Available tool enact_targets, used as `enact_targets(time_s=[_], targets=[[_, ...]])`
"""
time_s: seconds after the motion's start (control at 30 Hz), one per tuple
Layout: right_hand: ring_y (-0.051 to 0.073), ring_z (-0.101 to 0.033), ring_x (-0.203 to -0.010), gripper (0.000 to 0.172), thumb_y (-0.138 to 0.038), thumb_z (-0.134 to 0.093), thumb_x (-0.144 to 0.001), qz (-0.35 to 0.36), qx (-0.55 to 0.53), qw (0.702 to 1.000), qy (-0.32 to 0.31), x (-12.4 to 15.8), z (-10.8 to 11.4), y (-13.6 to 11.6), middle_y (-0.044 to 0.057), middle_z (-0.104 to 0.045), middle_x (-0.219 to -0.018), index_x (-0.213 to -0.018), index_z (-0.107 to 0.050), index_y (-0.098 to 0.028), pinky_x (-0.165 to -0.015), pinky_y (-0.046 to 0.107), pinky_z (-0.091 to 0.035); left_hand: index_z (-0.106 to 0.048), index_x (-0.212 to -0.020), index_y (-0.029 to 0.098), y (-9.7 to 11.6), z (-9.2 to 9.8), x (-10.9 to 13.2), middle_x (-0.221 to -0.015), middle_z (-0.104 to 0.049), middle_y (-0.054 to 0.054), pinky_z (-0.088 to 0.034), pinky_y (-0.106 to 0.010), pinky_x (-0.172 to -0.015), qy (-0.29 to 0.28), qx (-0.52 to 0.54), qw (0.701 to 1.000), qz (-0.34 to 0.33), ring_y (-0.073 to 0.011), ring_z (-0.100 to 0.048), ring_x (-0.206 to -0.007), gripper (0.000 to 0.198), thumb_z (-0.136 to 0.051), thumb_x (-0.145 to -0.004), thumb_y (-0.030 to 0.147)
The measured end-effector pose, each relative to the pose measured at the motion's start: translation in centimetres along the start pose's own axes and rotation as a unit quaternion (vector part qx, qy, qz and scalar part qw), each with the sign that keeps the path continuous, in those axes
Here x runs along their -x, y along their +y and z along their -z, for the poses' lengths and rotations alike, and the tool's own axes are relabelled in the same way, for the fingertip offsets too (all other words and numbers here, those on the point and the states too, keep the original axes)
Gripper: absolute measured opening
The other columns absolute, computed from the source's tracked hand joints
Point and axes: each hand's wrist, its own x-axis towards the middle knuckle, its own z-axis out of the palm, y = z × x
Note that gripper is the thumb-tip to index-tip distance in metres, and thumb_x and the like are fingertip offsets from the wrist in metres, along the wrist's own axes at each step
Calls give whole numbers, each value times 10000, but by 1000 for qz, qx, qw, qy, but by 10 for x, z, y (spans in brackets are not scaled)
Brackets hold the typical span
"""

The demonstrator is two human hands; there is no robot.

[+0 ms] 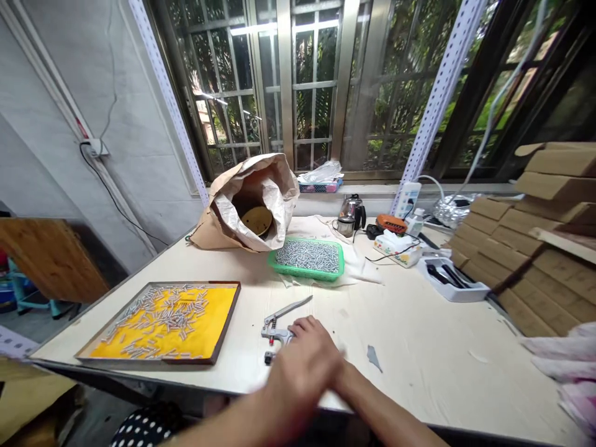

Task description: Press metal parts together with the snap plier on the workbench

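Note:
A silver plier-like hand tool (pixel 276 335) lies near the front of the table, with a long lever, a spring and a small red part. My right hand (pixel 321 341) has its fingers curled over the tool's near handle, while the lever sticks out beyond them. Crossing in front, my left hand (pixel 300 369) is blurred by motion, its fingers hidden. To the left stands a shallow tray (pixel 226 323) with a yellow bottom and many small metal pins (pixel 179 316) scattered in it. A green basket (pixel 307 274) behind the tool is filled with similar metal pins.
An open paper sack (pixel 223 233) leans behind the basket. At the back right are a glass pot (pixel 347 220), a tissue box (pixel 395 249) and a white tray (pixel 454 292) with black-handled items. Stacked cardboard (pixel 526 248) borders the right; a grey scrap (pixel 373 358) lies nearby.

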Motion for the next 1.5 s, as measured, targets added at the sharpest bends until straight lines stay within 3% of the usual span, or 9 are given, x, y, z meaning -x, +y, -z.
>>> enact_targets(time_s=[0.07,0.17,0.3,0.4,0.47,0.63,0.97,1.27,1.5], targets=[[218,-556,-923,162,-186,-579,-925,7,-8,1000,5,0,0,2,47,-652,-1004,-1070,-644,-216,-798,349,-474,-652,-968,211,41,-20,67,-561,-507,24,-358,-236,-407,-14,59,997,-45,-127,-476,-480,168,-486,-960,191],[228,-552,-913,159,-165,-522,-946,20,-17,1000,3,5,2,3,75,-656,-994,-1036,-648,-199,-805,366,-464,-657,-846,190,66,-28,157,-649,-605,-19,-449,-217,-458,-62,100,978,175,-122,-579,-551,326,-392,-1009,288],[255,-535,-954,220,-205,-437,-981,29,-42,999,-12,11,1,8,112,-647,-1026,-1039,-648,-178,-856,397,-443,-694,-935,188,60,24,257,-851,-689,-64,-573,-302,-729,-73,9,915,397,-184,-663,-815,334,-403,-1008,334],[269,-521,-980,270,-295,-431,-995,33,-48,998,-22,12,-3,12,122,-639,-1041,-1074,-649,-158,-868,409,-438,-680,-1107,194,65,72,318,-1126,-683,-98,-544,-441,-921,-92,-61,883,455,-246,-634,-1043,335,-457,-983,411],[271,-517,-984,297,-311,-422,-998,39,-42,998,-20,13,-2,13,125,-637,-1045,-1095,-650,-146,-877,413,-440,-643,-1202,191,77,87,344,-1265,-634,-111,-496,-497,-1006,-112,-76,872,470,-275,-575,-1188,366,-470,-976,422],[270,-522,-994,315,-304,-408,-995,45,-23,999,-14,15,5,9,125,-633,-1047,-1135,-649,-157,-880,432,-452,-561,-1332,211,90,80,367,-1430,-526,-108,-307,-613,-1136,-183,-46,878,440,-304,-367,-1411,396,-437,-994,375],[261,-546,-1029,293,-330,-488,-964,27,-17,999,-10,19,5,5,112,-645,-1070,-1159,-642,-176,-939,442,-455,-604,-1293,180,26,68,415,-1431,-526,-112,-248,-583,-1170,-227,41,857,462,-269,-394,-1397,407,-373,-1009,360],[302,-570,-1050,317,-404,-540,-921,-11,34,999,-33,18,6,2,154,-641,-1082,-1167,-644,-233,-958,456,-457,-654,-1200,179,8,31,448,-1307,-624,-91,-270,-542,-1166,-148,117,850,491,-227,-459,-1326,407,-309,-999,264],[357,-615,-1008,394,-425,-545,-862,-6,55,997,-62,14,3,7,155,-667,-1060,-1252,-590,-396,-924,559,-458,-683,-1103,196,-18,28,469,-1170,-678,-83,-291,-517,-1150,-129,150,866,459,-221,-528,-1214,361,-361,-943,233]])
